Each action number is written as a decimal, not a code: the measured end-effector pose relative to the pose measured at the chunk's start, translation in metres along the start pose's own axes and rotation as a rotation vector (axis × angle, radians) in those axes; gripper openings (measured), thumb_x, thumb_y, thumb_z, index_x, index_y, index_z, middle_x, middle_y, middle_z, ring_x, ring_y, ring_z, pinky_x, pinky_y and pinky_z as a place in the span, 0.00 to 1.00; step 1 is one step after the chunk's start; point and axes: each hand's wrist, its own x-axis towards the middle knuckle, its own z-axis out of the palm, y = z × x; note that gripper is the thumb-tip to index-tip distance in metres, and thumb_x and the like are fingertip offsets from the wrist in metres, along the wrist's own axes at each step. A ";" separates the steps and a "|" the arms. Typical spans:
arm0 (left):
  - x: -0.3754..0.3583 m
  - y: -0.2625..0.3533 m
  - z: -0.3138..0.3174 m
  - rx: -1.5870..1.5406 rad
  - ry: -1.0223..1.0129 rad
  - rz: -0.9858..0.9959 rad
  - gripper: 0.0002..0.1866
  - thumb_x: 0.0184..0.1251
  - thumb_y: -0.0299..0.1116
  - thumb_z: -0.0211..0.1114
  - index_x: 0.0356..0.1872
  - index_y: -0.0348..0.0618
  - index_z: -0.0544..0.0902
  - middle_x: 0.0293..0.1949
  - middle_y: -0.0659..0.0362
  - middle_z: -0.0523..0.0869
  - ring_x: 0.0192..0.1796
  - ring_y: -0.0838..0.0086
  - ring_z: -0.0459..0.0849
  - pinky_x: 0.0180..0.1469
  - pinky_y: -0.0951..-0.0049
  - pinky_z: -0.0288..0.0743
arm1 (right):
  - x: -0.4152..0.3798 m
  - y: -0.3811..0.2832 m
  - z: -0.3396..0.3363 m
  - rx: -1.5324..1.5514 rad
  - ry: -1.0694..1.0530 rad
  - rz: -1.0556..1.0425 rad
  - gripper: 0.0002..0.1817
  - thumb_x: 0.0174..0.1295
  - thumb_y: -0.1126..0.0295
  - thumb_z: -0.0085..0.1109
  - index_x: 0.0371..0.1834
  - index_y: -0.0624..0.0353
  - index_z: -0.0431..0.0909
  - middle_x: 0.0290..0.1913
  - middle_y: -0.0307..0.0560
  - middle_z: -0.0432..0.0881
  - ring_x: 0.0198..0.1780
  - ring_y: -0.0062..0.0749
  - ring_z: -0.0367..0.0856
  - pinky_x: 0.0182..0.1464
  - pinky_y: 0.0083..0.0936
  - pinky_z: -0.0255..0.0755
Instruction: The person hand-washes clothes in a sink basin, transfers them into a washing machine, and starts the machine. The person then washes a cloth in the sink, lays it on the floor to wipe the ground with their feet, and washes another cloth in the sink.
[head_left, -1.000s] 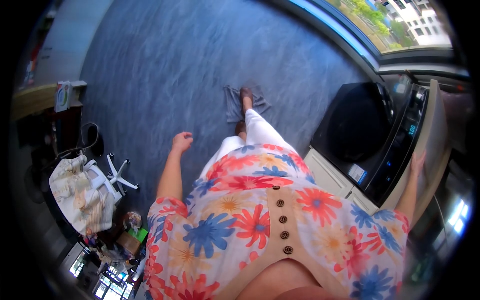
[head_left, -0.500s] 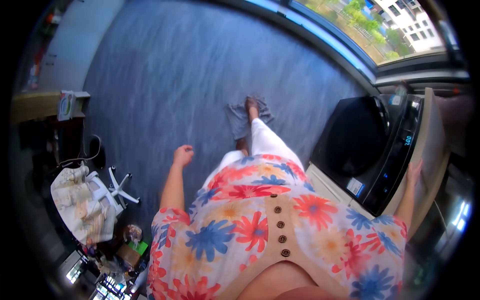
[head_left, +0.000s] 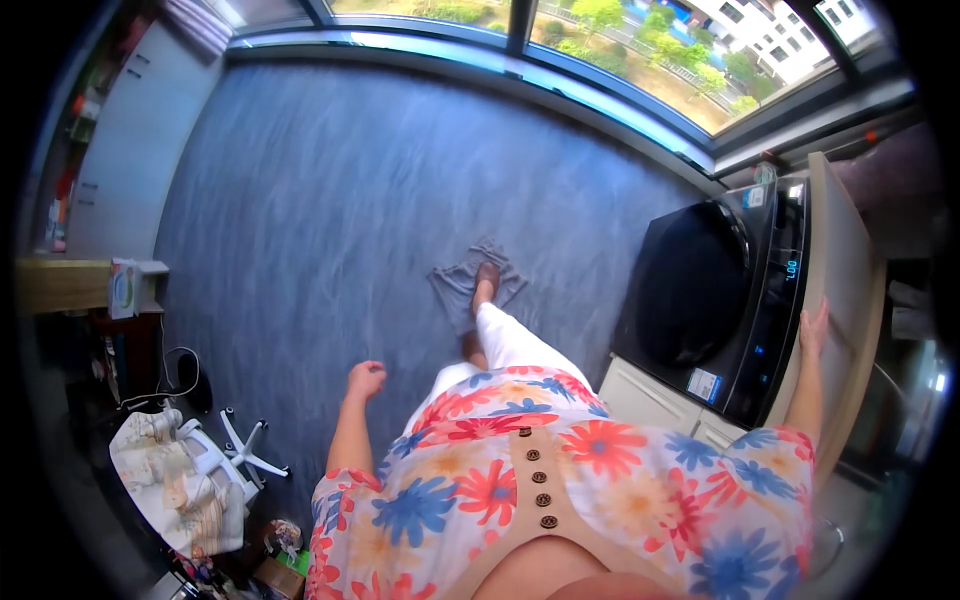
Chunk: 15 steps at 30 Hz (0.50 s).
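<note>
Left fingers point(head_left: 376, 368) curl closed, seemingly empty; right fingers point(head_left: 819, 314) extend open against a panel point(head_left: 846, 285). Beyond the left fingers, cloth point(head_left: 453, 287) lies rumpled beneath a shoe point(head_left: 487, 274).

we log a blouse point(head_left: 620, 500) of white ground, printed with big red, blue and pale orange flowers; its placket point(head_left: 536, 450) plain tan, buttons point(head_left: 540, 478) dark brown. trousers point(head_left: 515, 340) white, shoes point(head_left: 486, 277) brown. we note the rag point(head_left: 455, 290) grey, the floor point(head_left: 340, 210) slate blue with paler streaks. machine top point(head_left: 690, 290) glossy black, its digits point(head_left: 791, 270) cyan; side panel point(head_left: 846, 290) beige. we record the chair base point(head_left: 245, 452) white, the draped cloth point(head_left: 170, 480) cream, with tan patches and stripes.
</note>
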 end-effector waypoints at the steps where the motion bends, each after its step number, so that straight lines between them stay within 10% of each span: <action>1: 0.000 0.004 -0.001 0.004 0.000 -0.003 0.17 0.46 0.32 0.61 0.41 0.45 0.80 0.25 0.57 0.83 0.21 0.75 0.80 0.25 0.75 0.74 | 0.000 -0.001 0.001 -0.003 0.005 -0.002 0.36 0.54 0.63 0.53 0.66 0.54 0.50 0.66 0.50 0.57 0.64 0.46 0.59 0.63 0.35 0.56; 15: 0.011 0.013 -0.009 0.011 -0.023 0.019 0.16 0.47 0.31 0.61 0.41 0.45 0.80 0.25 0.58 0.82 0.21 0.76 0.80 0.22 0.75 0.73 | -0.007 -0.011 -0.002 -0.009 -0.020 0.049 0.35 0.55 0.64 0.52 0.66 0.55 0.50 0.66 0.51 0.57 0.65 0.44 0.57 0.63 0.33 0.55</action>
